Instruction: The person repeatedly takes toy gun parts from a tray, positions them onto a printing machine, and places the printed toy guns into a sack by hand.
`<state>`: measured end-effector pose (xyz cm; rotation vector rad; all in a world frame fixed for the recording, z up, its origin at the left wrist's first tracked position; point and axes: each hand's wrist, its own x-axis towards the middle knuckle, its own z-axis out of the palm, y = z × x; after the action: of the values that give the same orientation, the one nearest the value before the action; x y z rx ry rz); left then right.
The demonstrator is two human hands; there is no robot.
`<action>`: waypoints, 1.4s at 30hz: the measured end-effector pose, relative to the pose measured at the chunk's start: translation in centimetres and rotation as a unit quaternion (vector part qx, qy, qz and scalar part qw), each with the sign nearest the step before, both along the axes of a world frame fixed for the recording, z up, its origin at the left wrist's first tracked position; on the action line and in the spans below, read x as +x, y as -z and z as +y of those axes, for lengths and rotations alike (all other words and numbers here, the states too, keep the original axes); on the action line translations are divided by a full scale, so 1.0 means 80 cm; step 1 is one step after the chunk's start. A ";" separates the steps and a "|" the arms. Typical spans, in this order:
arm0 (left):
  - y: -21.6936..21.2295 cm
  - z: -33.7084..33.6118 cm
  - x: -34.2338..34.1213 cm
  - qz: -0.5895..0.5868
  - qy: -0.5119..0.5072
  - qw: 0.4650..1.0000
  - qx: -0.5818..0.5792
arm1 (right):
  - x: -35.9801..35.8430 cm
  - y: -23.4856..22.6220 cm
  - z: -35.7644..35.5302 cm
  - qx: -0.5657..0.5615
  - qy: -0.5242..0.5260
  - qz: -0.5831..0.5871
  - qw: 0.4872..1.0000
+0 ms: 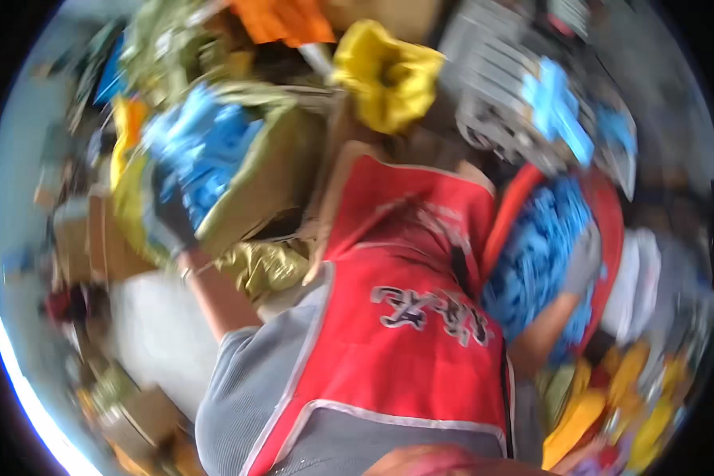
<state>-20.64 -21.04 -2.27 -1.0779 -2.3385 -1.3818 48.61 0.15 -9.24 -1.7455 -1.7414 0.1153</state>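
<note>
My left hand (169, 216), in a grey glove, reaches to the near left rim of a yellow-green woven sack (282, 170). It touches the heap of light blue pieces (206, 143) inside; its fingers are blurred and partly hidden. On the other side, my right hand (584, 258), in a light grey glove, lies on blue strip-like pieces (535, 254) in a red basket (608, 270). Motion smears its fingers too, and whether they grip anything does not show. A red apron (412, 349) covers my front between the two containers.
A grey machine (492, 87) with light blue parts on it stands beyond the basket. Between machine and sack is an open yellow bag (385, 75). Cardboard boxes (119, 238) are at the left, white bundles (635, 282) and yellow-orange items (575, 424) at the right.
</note>
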 end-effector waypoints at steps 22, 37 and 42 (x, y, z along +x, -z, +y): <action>-0.007 0.186 0.162 0.206 0.297 0.928 -0.086 | -0.088 0.137 -0.039 -0.322 0.092 -0.260 0.905; 0.001 0.199 0.200 0.114 0.341 0.928 -0.097 | -0.098 0.163 -0.033 -0.433 0.127 -0.307 0.838; -0.019 0.227 0.220 0.149 0.396 0.903 -0.078 | -0.100 0.117 -0.054 -0.299 0.120 -0.176 0.930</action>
<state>-3.04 -2.90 -0.78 -2.2730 -1.8616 -1.1005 40.60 -4.14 -18.57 -2.5425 -1.8408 0.2599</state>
